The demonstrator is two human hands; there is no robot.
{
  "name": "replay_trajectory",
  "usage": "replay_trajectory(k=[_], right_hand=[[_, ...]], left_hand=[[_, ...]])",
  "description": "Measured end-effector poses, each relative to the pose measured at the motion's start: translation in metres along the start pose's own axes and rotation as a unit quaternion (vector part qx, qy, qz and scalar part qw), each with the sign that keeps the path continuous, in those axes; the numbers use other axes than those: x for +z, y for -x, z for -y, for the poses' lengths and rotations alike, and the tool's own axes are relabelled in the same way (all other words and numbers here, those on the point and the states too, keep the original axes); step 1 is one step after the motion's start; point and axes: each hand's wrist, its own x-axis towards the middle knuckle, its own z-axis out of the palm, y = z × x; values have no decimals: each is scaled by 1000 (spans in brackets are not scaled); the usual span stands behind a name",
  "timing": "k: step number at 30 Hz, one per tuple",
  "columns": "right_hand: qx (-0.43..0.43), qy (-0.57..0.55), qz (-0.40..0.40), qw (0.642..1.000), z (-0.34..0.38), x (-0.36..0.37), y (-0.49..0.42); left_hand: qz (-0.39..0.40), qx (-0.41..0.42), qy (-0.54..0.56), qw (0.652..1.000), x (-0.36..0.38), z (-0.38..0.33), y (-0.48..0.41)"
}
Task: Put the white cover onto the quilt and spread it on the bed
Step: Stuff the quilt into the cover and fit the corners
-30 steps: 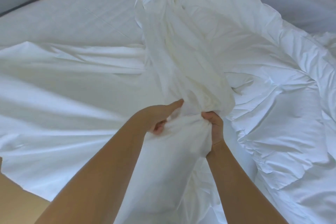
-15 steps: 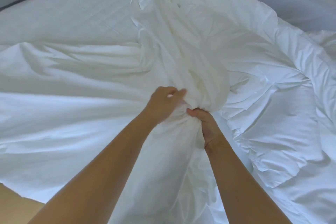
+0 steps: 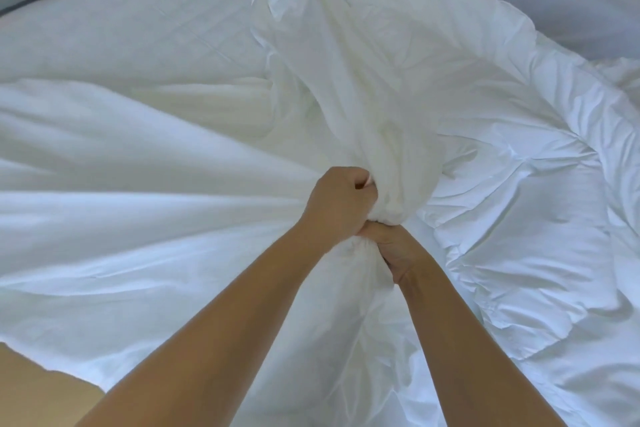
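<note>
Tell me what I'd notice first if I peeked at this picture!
Two bare arms reach into the middle, where the left hand and the right hand grip a twisted bunch of the white cover, fists together. Creases fan out from that bunch to the left, and the puffy quilt lies crumpled on the right of the bed.

No text, label, brand or number can be read anywhere here
</note>
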Motion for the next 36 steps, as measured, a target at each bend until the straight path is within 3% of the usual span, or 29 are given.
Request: replay_trajectory(k=[3, 6, 8, 10, 12, 16, 18, 21, 23, 25, 28, 30, 31, 33, 34, 36], right_hand=[[-26, -88, -35, 995, 2, 5, 0], [-26, -160, -80, 984, 5, 8, 2], [-17, -158, -99, 982, 3, 8, 1], [1, -142, -113, 983, -2, 6, -1], [17, -118, -92, 989, -4, 7, 0], [9, -85, -54, 995, -5, 1, 2], [0, -48, -53, 997, -2, 2, 2], [-28, -21, -96, 995, -1, 7, 1], [-45, -13, -90, 995, -1, 12, 1], [-21, -12, -80, 996, -3, 16, 0], [-13, -65, -77, 995, -6, 18, 2], [-34, -165, -69, 983, -7, 14, 3], [-40, -210, -61, 975, -7, 10, 4], [-48, -261, -50, 963, -4, 5, 7], [-47, -268, -42, 961, -2, 5, 9], [-29, -250, -28, 967, -2, 4, 12]], left_hand=[[-2, 5, 7, 1000, -21, 3, -6], [18, -135, -156, 978, -35, 22, -13], [66, -235, -125, 962, -32, 32, -15], [123, -255, -136, 949, -27, 31, -14], [141, -287, -129, 939, -23, 30, -15], [118, -326, 19, 938, -16, 35, -20], [73, -294, 63, 951, -12, 37, -24], [-54, -196, 169, 964, -7, 24, -23], [-64, -138, 220, 963, -1, 10, -9], [-28, -71, 165, 983, 6, -2, 5], [41, 28, -7, 999, -2, -12, 8], [-10, 54, -128, 990, -16, -5, -3], [-43, 27, -205, 977, -24, 2, -9], [-6, -116, -298, 948, -31, 24, -14], [42, -196, -265, 943, -30, 35, -15], [125, -309, -69, 940, -23, 47, -13]])
